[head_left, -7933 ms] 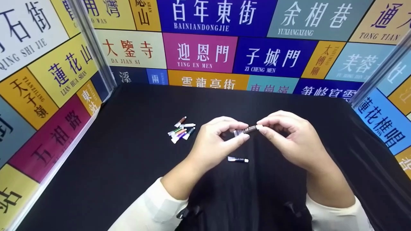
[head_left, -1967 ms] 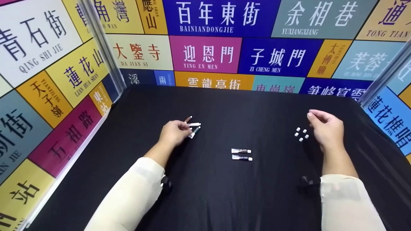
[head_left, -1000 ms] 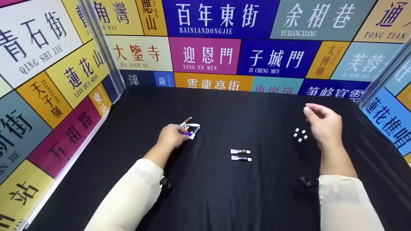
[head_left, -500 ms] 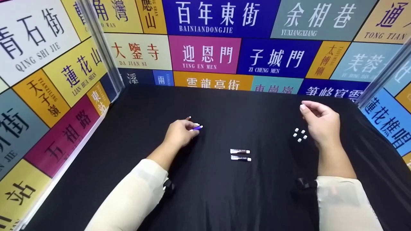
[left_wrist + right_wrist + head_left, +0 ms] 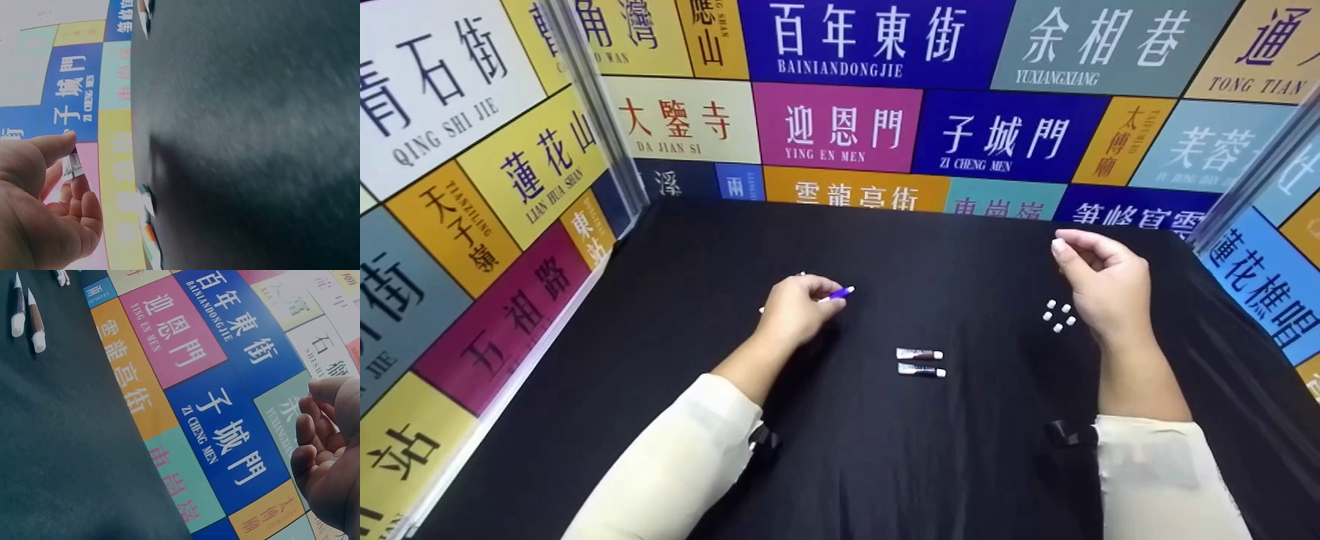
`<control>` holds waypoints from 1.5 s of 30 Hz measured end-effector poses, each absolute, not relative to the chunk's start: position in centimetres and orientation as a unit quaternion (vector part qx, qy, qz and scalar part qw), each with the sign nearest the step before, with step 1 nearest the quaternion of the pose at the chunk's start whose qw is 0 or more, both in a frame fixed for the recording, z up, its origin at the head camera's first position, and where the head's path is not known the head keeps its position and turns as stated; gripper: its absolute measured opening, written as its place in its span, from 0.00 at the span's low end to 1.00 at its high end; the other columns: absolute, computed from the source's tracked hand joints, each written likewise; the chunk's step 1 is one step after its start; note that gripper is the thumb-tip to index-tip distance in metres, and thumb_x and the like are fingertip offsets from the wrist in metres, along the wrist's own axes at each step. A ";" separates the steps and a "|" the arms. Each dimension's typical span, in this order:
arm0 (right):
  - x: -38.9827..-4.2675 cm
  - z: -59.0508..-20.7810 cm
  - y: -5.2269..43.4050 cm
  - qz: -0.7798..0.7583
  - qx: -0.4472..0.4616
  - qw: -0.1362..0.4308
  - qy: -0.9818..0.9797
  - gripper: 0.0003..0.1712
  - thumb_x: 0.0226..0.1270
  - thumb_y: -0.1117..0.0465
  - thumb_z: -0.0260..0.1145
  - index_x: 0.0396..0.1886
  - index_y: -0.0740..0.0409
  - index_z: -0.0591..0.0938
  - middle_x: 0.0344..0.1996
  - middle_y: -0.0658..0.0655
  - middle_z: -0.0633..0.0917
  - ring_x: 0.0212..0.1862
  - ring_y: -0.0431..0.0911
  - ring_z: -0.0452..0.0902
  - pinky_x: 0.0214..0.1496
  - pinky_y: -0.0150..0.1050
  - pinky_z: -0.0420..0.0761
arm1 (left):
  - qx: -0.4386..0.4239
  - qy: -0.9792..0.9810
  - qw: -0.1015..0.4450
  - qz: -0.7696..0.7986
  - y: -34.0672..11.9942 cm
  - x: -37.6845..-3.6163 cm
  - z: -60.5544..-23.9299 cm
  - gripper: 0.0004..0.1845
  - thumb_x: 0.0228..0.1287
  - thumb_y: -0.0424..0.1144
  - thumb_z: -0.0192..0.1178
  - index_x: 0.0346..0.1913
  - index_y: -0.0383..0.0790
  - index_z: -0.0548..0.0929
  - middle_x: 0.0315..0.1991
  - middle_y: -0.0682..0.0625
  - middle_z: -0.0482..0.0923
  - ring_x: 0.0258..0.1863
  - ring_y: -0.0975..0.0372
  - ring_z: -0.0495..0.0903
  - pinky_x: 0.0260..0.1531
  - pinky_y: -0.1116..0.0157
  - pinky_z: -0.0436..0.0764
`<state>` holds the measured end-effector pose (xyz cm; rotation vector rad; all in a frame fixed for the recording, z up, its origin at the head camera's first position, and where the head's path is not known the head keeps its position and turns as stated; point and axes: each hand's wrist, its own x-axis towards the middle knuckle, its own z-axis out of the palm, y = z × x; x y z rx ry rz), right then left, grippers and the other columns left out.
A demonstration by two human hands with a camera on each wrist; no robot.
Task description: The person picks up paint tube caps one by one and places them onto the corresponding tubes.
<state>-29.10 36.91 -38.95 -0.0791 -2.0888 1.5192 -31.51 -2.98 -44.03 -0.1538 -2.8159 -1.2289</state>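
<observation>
A: Status, big to small?
B: Black table (image 5: 885, 465). Left hand (image 5: 795, 313) pinches the purple tube (image 5: 838, 294), lifted just off the cloth, left of centre.
A: Right hand (image 5: 1102, 285)?
B: Loosely curled, holds nothing, beside four white caps (image 5: 1057, 316). Two brown tubes (image 5: 919, 361) lie parallel mid-table.

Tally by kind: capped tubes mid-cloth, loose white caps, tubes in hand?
capped tubes at centre: 2
loose white caps: 5
purple tube in left hand: 1
Total: 8; the pile of tubes behind that hand can't be counted.
</observation>
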 end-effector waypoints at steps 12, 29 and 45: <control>-27.9 -37.7 35.2 0.548 -0.004 0.273 -0.791 0.18 0.69 0.56 0.78 0.55 0.58 0.92 0.39 0.39 0.93 0.38 0.35 0.86 0.46 0.22 0.84 | -0.107 -0.891 0.073 -0.435 -1.1 -30.3 -43.0 0.08 0.67 0.43 0.75 0.47 0.50 0.95 0.40 0.55 0.91 0.39 0.62 0.83 0.45 0.63 0.84; -24.6 -35.2 31.3 0.527 0.077 0.281 -0.798 0.13 0.71 0.62 0.76 0.52 0.59 0.92 0.39 0.39 0.93 0.38 0.36 0.87 0.43 0.24 0.84 | -0.158 -0.871 0.114 -0.451 1.3 -28.5 -41.5 0.10 0.68 0.44 0.75 0.51 0.52 0.94 0.41 0.49 0.87 0.42 0.59 0.82 0.44 0.66 0.80; -23.3 -34.5 29.7 0.523 0.127 0.283 -0.794 0.11 0.70 0.65 0.76 0.50 0.57 0.93 0.40 0.43 0.93 0.38 0.40 0.87 0.42 0.26 0.85 | -0.178 -0.857 0.135 -0.465 2.7 -27.2 -40.5 0.11 0.69 0.47 0.74 0.52 0.56 0.94 0.41 0.55 0.87 0.41 0.64 0.80 0.44 0.67 0.80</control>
